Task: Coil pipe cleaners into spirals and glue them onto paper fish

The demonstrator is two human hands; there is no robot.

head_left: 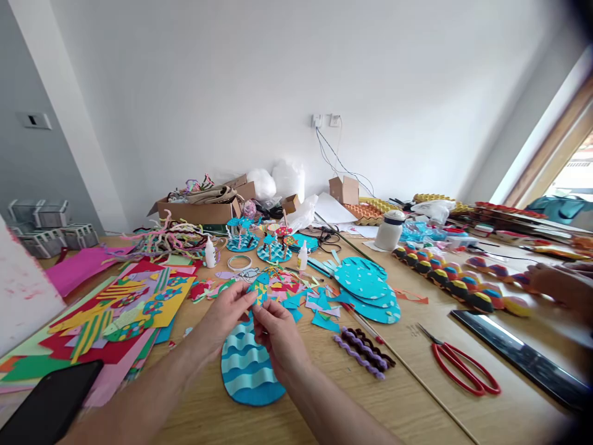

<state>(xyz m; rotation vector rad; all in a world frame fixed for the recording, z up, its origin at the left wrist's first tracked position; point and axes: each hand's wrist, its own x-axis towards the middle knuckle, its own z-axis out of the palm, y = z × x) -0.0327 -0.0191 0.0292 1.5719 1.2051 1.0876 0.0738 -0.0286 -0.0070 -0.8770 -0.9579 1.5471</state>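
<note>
Pinching patterned paper (260, 288) closed-fingered in left hand (236, 304) and right hand (280, 330), we could crease it by oversqueezing, blue oval (250, 367) at six o'clock.

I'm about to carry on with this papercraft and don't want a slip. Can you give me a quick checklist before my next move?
1. Patterned paper piece held in the fingers of left hand and right hand: ok.
2. Wavy blue oval on the table below the hands: ok.
3. Two small white bottles standing upright: ok.
4. Red-handled scissors apart from both hands: ok.
5. Paper scraps tidied away: not ok, scattered.
6. Glue on the piece's underside: cannot tell.
</note>
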